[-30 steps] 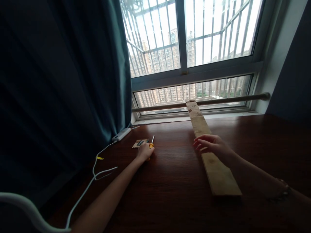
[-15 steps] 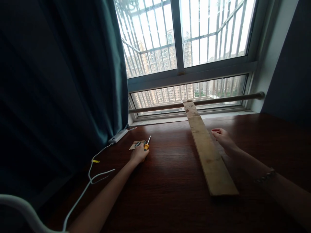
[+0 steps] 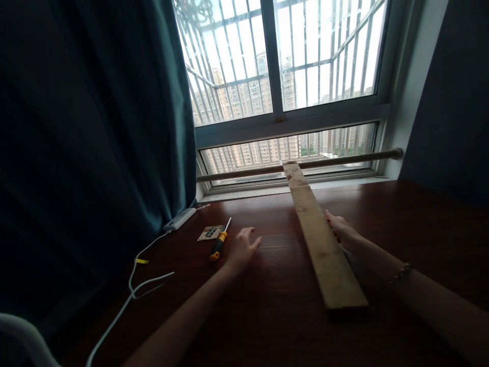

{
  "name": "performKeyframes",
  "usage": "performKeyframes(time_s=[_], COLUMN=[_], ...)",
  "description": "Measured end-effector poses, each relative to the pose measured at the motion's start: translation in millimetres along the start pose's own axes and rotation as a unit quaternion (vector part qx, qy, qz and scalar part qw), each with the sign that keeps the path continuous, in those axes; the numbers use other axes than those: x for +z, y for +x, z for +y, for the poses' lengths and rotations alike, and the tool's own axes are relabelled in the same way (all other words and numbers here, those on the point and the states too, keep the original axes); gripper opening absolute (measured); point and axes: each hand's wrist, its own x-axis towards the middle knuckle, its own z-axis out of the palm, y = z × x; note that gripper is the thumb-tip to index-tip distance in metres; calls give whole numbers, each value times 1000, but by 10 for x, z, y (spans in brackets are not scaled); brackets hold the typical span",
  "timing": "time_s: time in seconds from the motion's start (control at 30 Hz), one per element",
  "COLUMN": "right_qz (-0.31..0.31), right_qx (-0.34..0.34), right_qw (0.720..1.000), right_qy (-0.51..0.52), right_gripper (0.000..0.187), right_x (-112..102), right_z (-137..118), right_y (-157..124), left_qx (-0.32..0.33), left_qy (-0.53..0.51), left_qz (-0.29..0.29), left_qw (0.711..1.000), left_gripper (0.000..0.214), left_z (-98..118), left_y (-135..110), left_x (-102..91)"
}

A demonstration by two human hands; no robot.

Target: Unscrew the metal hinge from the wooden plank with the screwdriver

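Note:
A long wooden board (image 3: 324,239) slants across the dark table, its far end resting on the rail by the window. My right hand (image 3: 342,232) is at the board's right edge, fingers curled against it; part of the fingertips is hidden. Left of the board, my left hand (image 3: 242,250) hovers over the tabletop with fingers apart and nothing in them. Just left of that hand lies a screwdriver (image 3: 217,247) with a yellow and black handle. Its shaft points toward the window, beside a small printed packet (image 3: 211,233).
A white power strip (image 3: 180,219) lies by the blue curtain (image 3: 164,127), and its white cable (image 3: 133,278) loops over the table's left side. The rail (image 3: 344,160) runs across the low window at the back.
My left hand has let go of the screwdriver, leaving it on the table, and moved right with its fingers opened. My right hand has come in against the board's right edge.

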Motion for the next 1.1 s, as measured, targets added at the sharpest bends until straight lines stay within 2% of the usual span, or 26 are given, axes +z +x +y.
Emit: performKeyframes(time_s=[0.03,0.1,0.17,0.23,0.33,0.43,0.57,0.63,0.73,0.83,0.9,1.0,1.07,1.1], right_qz=[1,5,7,7,1,-2,0,-2,-18,-87,-129,-146,-140,-132], right_qx=[4,9,11,1,-22,-49,-84,-89,-99,-131,-143,-149,-190,-233], right_qw=[1000,1000,999,999,997,991,982,980,982,978,973,974,971,963], right_qy=[6,17,32,46,76,125,169,177,158,140,129,85,44,23], right_gripper=[36,34,32,30,27,24,23,23,21,20,18,19,23,26], right_x=[-1,-3,-6,-6,10,59,170,225,284,315,330,356,374,379], right_z=[2,6,14,29,61,102,140,134,94,55,50,59,44,22], right_y=[7,7,-6,-20,-30,-50,-170,-277,-447,-567,-612,-658,-720,-775], left_qx=[-31,-119,-236,-323,-338,-349,-390,-396,-383,-357,-347,-333,-317,-310], left_qy=[-87,-249,-367,-437,-527,-567,-591,-588,-559,-546,-544,-517,-486,-466], left_qz=[-27,-76,-101,-85,-77,-75,-50,-34,6,28,27,53,93,121], left_qw=[995,958,894,835,776,742,705,705,736,757,764,786,809,820], left_gripper=[31,23,19,20,19,18,24,28,28,26,26,23,19,17], left_z=[141,417,671,889,1135,1285,1367,1367,1313,1200,1083,815,567,429], left_y=[-2,3,22,55,120,171,167,139,107,124,169,265,322,344], left_x=[123,386,637,836,998,1045,1052,1037,960,789,621,310,75,-50])
